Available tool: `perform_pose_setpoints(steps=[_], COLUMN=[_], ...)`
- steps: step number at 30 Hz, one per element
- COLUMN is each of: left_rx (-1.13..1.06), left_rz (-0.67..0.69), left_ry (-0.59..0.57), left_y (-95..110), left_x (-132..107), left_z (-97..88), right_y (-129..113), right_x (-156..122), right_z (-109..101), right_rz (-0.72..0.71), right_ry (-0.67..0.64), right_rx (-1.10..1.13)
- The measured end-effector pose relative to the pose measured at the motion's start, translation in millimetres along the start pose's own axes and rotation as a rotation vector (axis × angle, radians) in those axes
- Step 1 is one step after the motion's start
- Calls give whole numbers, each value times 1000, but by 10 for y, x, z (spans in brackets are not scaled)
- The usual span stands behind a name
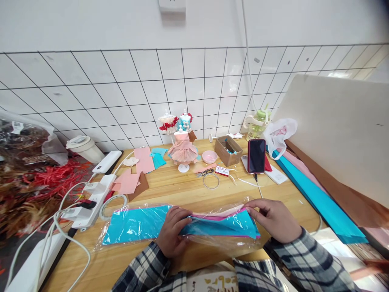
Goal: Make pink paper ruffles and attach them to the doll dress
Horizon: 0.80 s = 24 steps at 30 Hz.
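A clear plastic bag of coloured sheets, mostly turquoise with pink ones behind, lies across the near part of the wooden table. My left hand is closed on the middle of the bag, fingers pinching the plastic and sheets. At the bag's right end, my right hand grips the open mouth, fingers curled over the edge of the pink and turquoise sheets. Both sleeves are plaid.
A doll mannequin in a pink dress stands mid-table, two more behind. Nearby are a phone propped upright, a small cardboard box, a pink bowl, scissors, loose paper pieces. A power strip with cables lies left. Long paper sheets lie right.
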<state>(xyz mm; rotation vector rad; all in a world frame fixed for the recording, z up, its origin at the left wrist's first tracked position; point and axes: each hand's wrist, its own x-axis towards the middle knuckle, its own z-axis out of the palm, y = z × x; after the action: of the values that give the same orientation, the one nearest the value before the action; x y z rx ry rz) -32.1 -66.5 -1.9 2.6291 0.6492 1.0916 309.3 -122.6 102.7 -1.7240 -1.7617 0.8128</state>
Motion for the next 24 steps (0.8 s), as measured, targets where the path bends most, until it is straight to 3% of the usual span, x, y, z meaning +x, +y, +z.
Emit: perform_pose_setpoints(steps=[5, 9, 15, 18, 24], left_rx=[-4, 0, 126, 182, 159], left_rz=[-19, -40, -246, -263, -226], left_ry=[4, -23, -281, -329, -453], left_y=[-16, 14, 100, 90, 55], left_x=[-26, -2, 109, 108, 31], left_z=[0, -2, 41, 42, -109], right_y=[149, 152, -9, 70, 536], right_x=[1, -8, -127, -156, -146], right_z=[82, 126, 122, 22, -38], right_rz=[203, 222, -65, -31, 211], right_ry=[-102, -86, 242, 340, 162], right_rx=[306, 336, 22, 89, 549])
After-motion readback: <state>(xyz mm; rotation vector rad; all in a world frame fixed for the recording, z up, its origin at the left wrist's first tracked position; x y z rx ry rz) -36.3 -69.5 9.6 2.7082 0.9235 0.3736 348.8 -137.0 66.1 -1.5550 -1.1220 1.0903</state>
